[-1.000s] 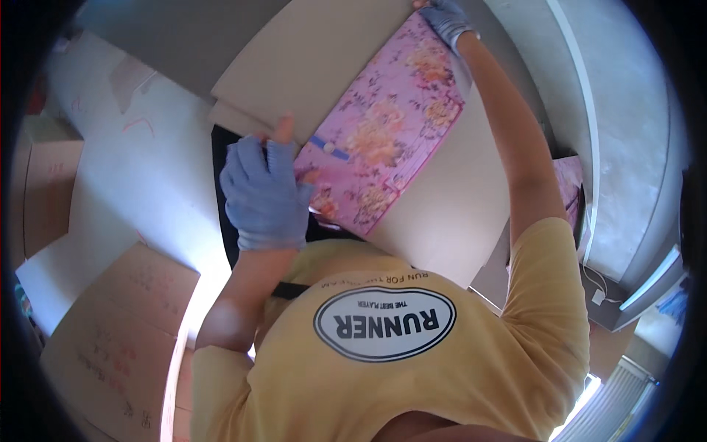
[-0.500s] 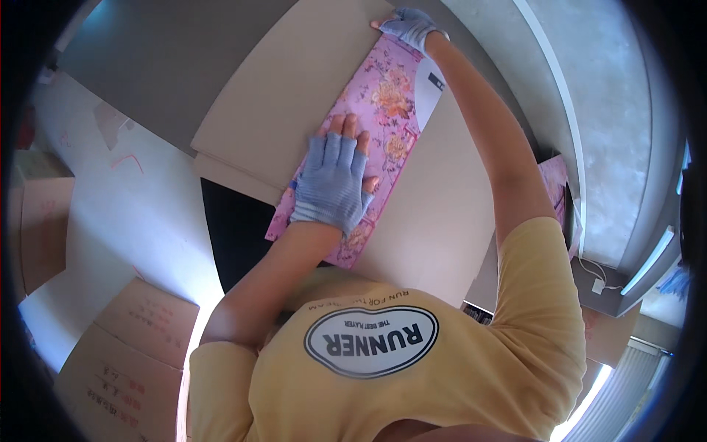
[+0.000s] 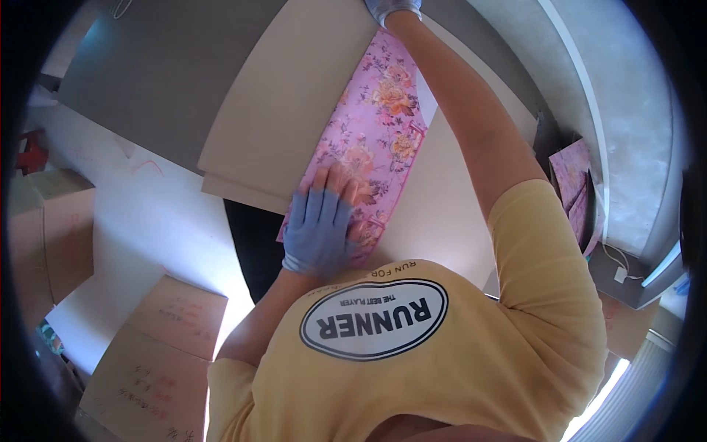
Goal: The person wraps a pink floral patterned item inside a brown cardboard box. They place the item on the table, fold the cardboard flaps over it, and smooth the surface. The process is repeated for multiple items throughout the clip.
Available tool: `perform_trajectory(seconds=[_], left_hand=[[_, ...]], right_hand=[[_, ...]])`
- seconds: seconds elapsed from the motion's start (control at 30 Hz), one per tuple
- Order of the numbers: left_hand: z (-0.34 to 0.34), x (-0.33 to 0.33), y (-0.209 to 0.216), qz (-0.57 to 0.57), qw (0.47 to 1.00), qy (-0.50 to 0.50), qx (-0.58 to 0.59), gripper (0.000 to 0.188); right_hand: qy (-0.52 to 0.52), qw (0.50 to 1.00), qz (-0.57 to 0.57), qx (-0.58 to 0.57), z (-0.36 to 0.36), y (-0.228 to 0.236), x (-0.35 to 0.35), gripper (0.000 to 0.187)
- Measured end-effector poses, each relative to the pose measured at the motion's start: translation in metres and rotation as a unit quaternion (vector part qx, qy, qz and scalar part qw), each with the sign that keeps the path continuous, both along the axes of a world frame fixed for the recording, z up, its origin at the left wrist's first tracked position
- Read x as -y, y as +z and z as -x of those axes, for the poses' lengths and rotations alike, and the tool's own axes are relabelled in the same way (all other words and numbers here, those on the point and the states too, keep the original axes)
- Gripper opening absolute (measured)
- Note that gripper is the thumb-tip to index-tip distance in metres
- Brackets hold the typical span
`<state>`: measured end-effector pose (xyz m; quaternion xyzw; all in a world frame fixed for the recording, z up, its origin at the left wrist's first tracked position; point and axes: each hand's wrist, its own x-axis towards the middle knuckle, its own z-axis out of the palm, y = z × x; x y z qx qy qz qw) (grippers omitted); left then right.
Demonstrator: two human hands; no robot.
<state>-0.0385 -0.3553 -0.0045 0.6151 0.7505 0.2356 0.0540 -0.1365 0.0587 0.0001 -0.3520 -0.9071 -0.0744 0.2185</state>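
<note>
A long flat piece with a pink floral print lies slantwise on a beige cardboard sheet. Part of its right side is plain white, half covered by my right forearm. My left hand, in a grey-blue glove with bare fingertips, presses flat on the near end of the pink piece, fingers stretched out. At the far end is my right hand, gloved the same way; the top of the picture cuts it off, so its fingers are hidden.
More pink floral pieces stand at the right, beside a white cable. Cardboard boxes stand at the lower left, with another box farther left. A dark grey surface extends at the upper left.
My left hand has slid down the pink piece toward my body. My right hand has moved up, partly out of the picture. The whole view has shifted slightly.
</note>
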Motion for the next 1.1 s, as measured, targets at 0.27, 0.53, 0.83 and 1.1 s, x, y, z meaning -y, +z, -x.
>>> perform_trajectory(seconds=[0.27, 0.53, 0.83, 1.1], left_hand=[[-0.005, 0.015, -0.011, -0.014, 1.000, 0.010, -0.021, 0.054], [0.000, 0.009, -0.010, -0.019, 0.999, -0.014, -0.040, 0.054], [-0.001, 0.024, -0.021, -0.065, 0.996, 0.013, -0.067, 0.046], [0.010, 0.076, -0.027, -0.072, 0.787, 0.305, 0.531, 0.049]], right_hand=[[0.127, 0.989, 0.021, 0.070, -0.023, 0.009, 0.121, 0.058], [0.376, 0.917, 0.132, -0.009, -0.052, -0.007, 0.265, 0.066], [0.126, 0.992, 0.010, -0.010, -0.016, -0.006, 0.089, 0.033], [0.049, 0.998, -0.009, 0.035, 0.014, 0.003, 0.016, 0.052]])
